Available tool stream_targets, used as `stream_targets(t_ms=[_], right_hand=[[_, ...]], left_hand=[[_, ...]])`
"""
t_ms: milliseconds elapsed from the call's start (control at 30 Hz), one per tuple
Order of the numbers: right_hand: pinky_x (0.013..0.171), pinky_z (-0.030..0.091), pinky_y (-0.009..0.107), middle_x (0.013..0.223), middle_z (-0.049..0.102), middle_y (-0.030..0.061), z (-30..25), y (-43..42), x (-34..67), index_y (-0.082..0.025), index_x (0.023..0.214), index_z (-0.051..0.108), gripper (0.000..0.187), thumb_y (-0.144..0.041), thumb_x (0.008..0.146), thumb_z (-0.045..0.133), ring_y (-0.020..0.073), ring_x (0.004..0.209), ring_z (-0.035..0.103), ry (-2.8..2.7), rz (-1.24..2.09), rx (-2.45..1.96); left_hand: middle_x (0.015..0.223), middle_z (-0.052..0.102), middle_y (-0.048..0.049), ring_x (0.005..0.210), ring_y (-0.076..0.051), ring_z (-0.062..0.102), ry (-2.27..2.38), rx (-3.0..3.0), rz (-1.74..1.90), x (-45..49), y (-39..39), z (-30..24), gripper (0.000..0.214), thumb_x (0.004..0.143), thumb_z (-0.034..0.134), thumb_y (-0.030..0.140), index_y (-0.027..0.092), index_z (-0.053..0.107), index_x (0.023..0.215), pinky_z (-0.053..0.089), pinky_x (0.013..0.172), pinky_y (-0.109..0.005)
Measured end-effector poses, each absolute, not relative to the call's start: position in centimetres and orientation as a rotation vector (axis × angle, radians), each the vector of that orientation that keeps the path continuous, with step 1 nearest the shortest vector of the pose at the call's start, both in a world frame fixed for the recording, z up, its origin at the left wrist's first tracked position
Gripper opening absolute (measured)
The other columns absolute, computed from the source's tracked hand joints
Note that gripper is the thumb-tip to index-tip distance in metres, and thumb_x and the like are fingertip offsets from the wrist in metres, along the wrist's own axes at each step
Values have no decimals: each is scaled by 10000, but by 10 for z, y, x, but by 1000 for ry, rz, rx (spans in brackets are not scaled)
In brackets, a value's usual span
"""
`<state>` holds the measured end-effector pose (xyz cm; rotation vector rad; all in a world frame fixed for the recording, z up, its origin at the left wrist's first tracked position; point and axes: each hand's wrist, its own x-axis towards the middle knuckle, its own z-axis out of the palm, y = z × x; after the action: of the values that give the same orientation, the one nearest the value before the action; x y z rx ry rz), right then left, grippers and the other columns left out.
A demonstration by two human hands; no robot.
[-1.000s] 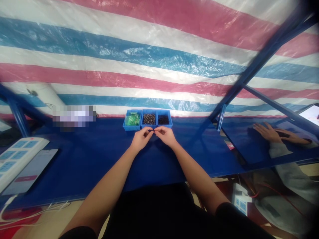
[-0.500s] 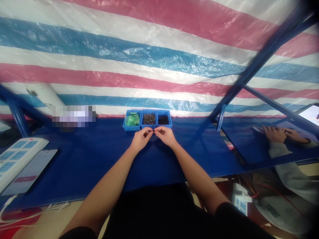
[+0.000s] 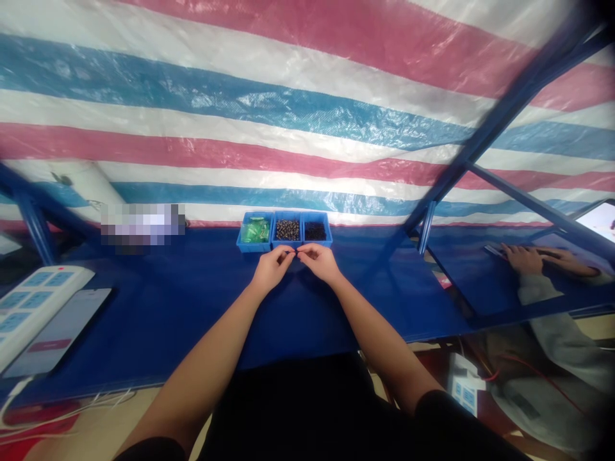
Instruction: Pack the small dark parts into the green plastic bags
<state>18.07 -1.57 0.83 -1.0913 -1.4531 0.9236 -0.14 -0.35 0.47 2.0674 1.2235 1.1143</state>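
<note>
- Left hand (image 3: 271, 268) and right hand (image 3: 319, 262) meet right at the middle of the tabletop (image 3: 158, 320), nearly touching at the fingertips.
- Fingers (image 3: 287, 255) on both hands are curled in and pinched together, thumbs against fingertips. Between them there's a small dark bit (image 3: 293, 253), too tiny to make out what it is.
- That bit sits up off the tabletop, just in front of the middle bin, between the two hands.
- Three blue bins stand side by side in a row, touching, just past the hands.
- Left bin (image 3: 254, 247) has green see-through stuff in it, can't tell exactly what.
- Middle bin (image 3: 287, 216) is full of small brown-and-dark parts (image 3: 287, 230).
- Right bin (image 3: 323, 218) holds small black parts (image 3: 315, 231), also too small to ID.
- Way off to the left on the tabletop there's a white power strip (image 3: 33, 314) with a phone (image 3: 60, 323) lying right beside it.
- A blurred-out patch (image 3: 143, 224) sits at the back edge, left of the bins.
- Striped pink, blue and white tarp (image 3: 288, 128) hangs behind everything, with blue metal frame bars (image 3: 500, 128) crossing on the right.
- Off to the right, a co-worker's two hands (image 3: 523, 259) rest on a separate dark surface, grey sleeve (image 3: 538, 288) showing, with a tablet (image 3: 598, 219) past them.
</note>
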Motion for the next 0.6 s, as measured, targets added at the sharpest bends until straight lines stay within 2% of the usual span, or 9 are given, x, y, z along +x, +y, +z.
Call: stream_targets(t_ms=[133, 300, 600], right_hand=[[718, 557, 299, 877, 728, 61, 9, -17, 180, -181, 913, 716, 246, -369, 755, 695, 161, 732, 671, -1444, 917, -1098], [725, 559, 297, 880, 727, 59, 6, -15, 181, -183, 919, 715, 238, -366, 770, 682, 159, 738, 672, -1452, 916, -1084], [734, 563, 305, 896, 730, 62, 6, -15, 181, -188, 926, 715, 253, -382, 766, 687, 166, 751, 677, -1465, 922, -1099]], left_hand=[[698, 645, 17, 584, -120, 568, 1248, 2050, 1064, -2, -4, 5, 307, 925, 487, 476, 214, 644, 948, 451, 607, -233], [662, 606, 33, 594, -122, 556, 1235, 2055, 1104, -1, -4, 5, 296, 902, 535, 462, 216, 627, 1039, 455, 643, -238], [730, 649, 9, 620, -127, 565, 1237, 2071, 1075, -2, -5, 8, 306, 907, 514, 477, 214, 660, 962, 446, 630, -241]])
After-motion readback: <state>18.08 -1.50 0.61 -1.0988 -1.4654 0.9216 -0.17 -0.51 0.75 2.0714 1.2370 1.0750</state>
